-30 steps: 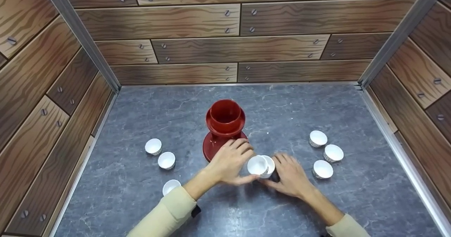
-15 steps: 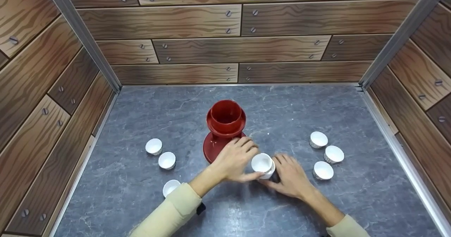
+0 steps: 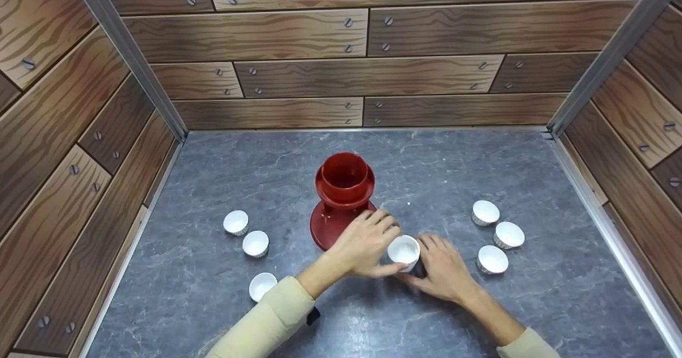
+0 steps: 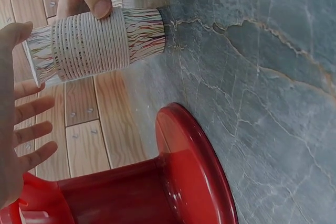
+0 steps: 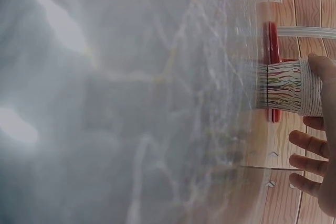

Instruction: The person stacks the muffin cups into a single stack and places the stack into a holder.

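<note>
A nested stack of white cups, printed with thin coloured lines, stands upright on the grey table. The left wrist view shows its several closely stacked rims. My left hand pinches the top cup near its rim, thumb on one side and index finger on the other; its remaining fingers are spread. Lower down, my right hand grips the side of the stack with its thumb. The right wrist view shows the lower stack beside the right hand, palm partly cut off.
Just behind my left hand stands a red stand with a round base and a cup-shaped top. Three white cups are spread at the left and three more at the right. Wood-patterned walls enclose the table.
My left hand has moved slightly right with a cup, which came down from overlapping the stack's left side to line up inside it. My right hand keeps its grip on the stack.
</note>
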Demonstrator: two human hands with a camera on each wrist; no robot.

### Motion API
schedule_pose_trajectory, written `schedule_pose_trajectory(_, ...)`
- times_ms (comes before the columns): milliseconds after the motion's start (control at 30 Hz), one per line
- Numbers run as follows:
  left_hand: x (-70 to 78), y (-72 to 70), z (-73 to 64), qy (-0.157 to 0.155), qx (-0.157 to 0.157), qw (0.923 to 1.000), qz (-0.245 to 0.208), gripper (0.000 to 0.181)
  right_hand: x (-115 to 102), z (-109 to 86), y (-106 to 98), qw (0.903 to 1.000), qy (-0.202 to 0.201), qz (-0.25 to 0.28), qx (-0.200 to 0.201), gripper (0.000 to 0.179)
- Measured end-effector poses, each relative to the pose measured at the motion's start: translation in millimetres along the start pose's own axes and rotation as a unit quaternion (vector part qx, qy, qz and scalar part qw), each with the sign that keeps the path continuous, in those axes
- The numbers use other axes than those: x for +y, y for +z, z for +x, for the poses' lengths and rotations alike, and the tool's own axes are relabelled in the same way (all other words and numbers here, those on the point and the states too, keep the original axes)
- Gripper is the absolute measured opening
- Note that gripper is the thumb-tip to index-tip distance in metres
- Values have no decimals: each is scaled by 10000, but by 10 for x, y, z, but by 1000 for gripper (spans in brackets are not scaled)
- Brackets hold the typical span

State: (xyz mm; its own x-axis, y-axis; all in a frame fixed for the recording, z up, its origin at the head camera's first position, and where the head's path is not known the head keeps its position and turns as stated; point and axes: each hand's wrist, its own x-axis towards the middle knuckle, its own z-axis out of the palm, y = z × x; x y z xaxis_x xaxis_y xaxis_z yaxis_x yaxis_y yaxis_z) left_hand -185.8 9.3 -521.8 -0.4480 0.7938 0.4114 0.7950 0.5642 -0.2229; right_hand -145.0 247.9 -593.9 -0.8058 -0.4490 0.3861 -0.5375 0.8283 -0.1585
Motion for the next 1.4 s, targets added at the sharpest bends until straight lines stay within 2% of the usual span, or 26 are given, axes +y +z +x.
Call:
schedule_pose_trajectory(333, 18, 97, -39, -106, -81, 9999, -97, 63, -12, -8, 33, 9999, -90, -73, 68, 80)
schedule_pose_trajectory(567, 48, 176, -58, -130, -130, 9995, -271, 62, -22, -4, 13, 9999, -47, -115, -63, 74)
schedule_pose_trajectory(767, 61, 196, -34, -141, -158, 9993, -293, 62, -15, -7, -9, 9998, 20, -92, -183, 75)
schedule_pose_trajectory(1400, 85, 238, -41, -327, -284, 9982, -404, 64, 7, 9, -29, 9997, -52, -172, -192, 76)
